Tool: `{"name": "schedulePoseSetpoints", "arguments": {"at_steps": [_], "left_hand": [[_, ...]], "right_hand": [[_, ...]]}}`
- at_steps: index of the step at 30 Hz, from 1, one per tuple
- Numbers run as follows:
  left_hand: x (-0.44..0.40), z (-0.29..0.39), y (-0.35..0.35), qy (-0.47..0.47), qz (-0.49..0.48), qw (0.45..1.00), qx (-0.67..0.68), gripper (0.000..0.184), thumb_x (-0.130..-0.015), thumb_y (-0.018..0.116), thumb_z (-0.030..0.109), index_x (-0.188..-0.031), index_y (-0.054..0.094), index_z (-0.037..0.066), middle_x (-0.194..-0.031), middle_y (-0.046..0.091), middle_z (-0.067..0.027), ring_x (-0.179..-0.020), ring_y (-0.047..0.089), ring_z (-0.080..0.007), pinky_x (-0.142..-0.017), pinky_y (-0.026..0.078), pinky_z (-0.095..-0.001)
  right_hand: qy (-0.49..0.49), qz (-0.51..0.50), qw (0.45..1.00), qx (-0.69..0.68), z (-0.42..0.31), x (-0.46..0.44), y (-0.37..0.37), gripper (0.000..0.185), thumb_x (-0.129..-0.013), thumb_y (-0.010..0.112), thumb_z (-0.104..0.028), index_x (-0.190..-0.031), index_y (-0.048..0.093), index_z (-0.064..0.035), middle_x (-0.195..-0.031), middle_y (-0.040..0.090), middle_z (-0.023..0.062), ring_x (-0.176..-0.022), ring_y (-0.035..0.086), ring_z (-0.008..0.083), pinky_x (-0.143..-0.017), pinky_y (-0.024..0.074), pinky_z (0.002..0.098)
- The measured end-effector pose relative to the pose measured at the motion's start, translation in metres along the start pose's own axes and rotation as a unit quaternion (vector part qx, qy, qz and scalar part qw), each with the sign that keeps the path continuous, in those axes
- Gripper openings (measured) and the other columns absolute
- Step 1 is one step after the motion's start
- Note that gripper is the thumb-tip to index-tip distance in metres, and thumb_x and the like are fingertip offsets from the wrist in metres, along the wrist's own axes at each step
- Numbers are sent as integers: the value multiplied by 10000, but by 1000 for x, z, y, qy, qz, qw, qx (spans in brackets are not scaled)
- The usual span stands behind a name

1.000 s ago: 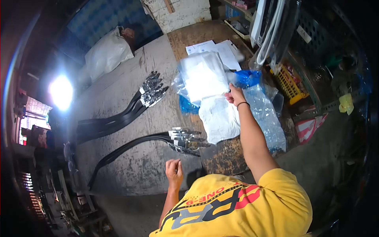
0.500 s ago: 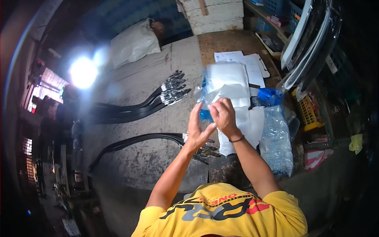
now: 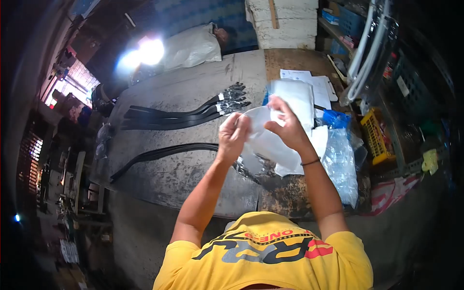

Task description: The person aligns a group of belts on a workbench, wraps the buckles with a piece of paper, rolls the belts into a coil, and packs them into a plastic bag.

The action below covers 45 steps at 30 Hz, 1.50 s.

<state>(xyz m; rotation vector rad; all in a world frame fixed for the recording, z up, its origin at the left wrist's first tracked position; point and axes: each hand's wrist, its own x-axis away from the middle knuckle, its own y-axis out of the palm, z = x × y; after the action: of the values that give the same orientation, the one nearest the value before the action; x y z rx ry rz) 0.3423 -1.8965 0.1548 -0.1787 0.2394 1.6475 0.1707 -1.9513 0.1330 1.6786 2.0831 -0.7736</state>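
Clear plastic bag up in left hand, right hand open beside it.

Bag (image 3: 269, 137) sits between the hands, above the table (image 3: 193, 186), translucent, mouth side near the fingers. Left hand (image 3: 233, 137) is clamped on its 10 o'clock edge, fingers curled. Right hand (image 3: 288, 126) is at the bag's 1–2 o'clock, thumb and fingers spread; can't tell if it touches. Hands apart, small gap. Dark band (image 3: 310, 162) on right wrist.

Clock from bag:
- 1: stack of white bags (image 3: 300, 95), flat on table, partly behind right hand.
- 2: printed papers (image 3: 321, 91), just beside the stack.
- Between 2 and 3: crumpled blue plastic (image 3: 337, 119).
- 3: yellow basket (image 3: 375, 137), past the table edge.
- 4: clear plastic sheet (image 3: 340, 166), wrinkled.
- 9: lower black strap bundle (image 3: 166, 150), curved, right end partly hidden by left hand.
- 10: upper black strap bundle (image 3: 186, 116), wrapped ends pointing right.
- 11: big white sack (image 3: 192, 47), far side.
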Motion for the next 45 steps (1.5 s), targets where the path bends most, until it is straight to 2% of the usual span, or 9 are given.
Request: {"name": "schedulePoseSetpoints", "arguments": {"at_steps": [11, 14, 18, 20, 24, 32, 35, 38, 45], "left_hand": [[38, 5, -57, 67, 23, 969, -236, 56, -865, 584, 39, -872, 619, -4, -743, 559, 3, -653, 486, -51, -576, 396, -210], [38, 12, -61, 378, 92, 808, -443, 135, -798, 626, 31, -923, 584, 3, -811, 570, -41, -747, 506, -91, -627, 406, -249], [79, 9, -80, 275, 129, 892, -335, 344, -705, 726, 71, -964, 507, 18, -810, 552, -62, -819, 540, -153, -703, 442, -279], [87, 2, -80, -15, -37, 996, -81, 274, -768, 703, 56, -958, 509, 16, -862, 556, -45, -798, 540, -106, -698, 449, -233], [69, -18, -102, -29, -187, 967, 172, 160, -869, 595, -3, -1003, 508, 13, -895, 560, -24, -809, 547, -87, -726, 457, -220], [39, -16, -116, -212, 3, 879, 426, 151, -934, 549, 251, -927, 473, 121, -805, 551, -15, -690, 535, -114, -684, 499, -293], [35, -34, -119, -31, -76, 997, -7, 265, -832, 683, 235, -952, 499, 87, -736, 547, -64, -639, 542, -151, -583, 464, -308], [7, -67, -130, 131, -13, 913, -385, 271, -779, 676, 164, -952, 520, 25, -802, 597, -169, -751, 611, -294, -667, 485, -351], [-28, -87, -152, 12, 166, 981, -97, 179, -874, 586, 193, -916, 554, 22, -803, 566, -49, -750, 518, -125, -675, 445, -291]], "right_hand": [[186, -115, 960, -175, -19, 57, 57, 289, -941, 514, -296, -857, 581, -29, -703, 551, 0, -644, 487, 65, -595, 404, 234], [211, -61, 951, -216, -36, 58, 71, 254, -957, 516, -261, -859, 578, -35, -708, 550, -25, -640, 476, 37, -596, 408, 201], [283, 4, 889, -361, -53, 61, 98, 150, -898, 618, -179, -876, 565, -41, -726, 568, -14, -633, 548, 53, -564, 457, 202], [275, -29, 877, -394, -52, 64, 113, 160, -884, 638, -187, -880, 555, -51, -729, 565, -18, -622, 542, 48, -551, 454, 196], [277, -64, 846, -450, -46, 64, 129, 213, -864, 666, -235, -883, 524, -77, -748, 556, -29, -616, 525, 36, -541, 453, 190], [374, 120, 880, -268, 1, 56, 119, 101, -953, 507, -171, -895, 455, -106, -796, 587, 31, -656, 574, 105, -552, 507, 263], [377, 222, 815, -380, -23, 38, 107, 87, -950, 487, -125, -874, 444, -125, -796, 576, 34, -618, 572, 125, -533, 508, 273], [344, 96, 841, -407, -34, 27, 78, 114, -920, 547, -107, -860, 451, -119, -631, 500, 1, -393, 411, 51, -335, 344, 207], [182, 60, 979, -73, -31, 16, 71, 541, -784, 722, -393, -1121, 484, -42, -796, 497, -9, -716, 510, 48, -598, 465, 201]]}}
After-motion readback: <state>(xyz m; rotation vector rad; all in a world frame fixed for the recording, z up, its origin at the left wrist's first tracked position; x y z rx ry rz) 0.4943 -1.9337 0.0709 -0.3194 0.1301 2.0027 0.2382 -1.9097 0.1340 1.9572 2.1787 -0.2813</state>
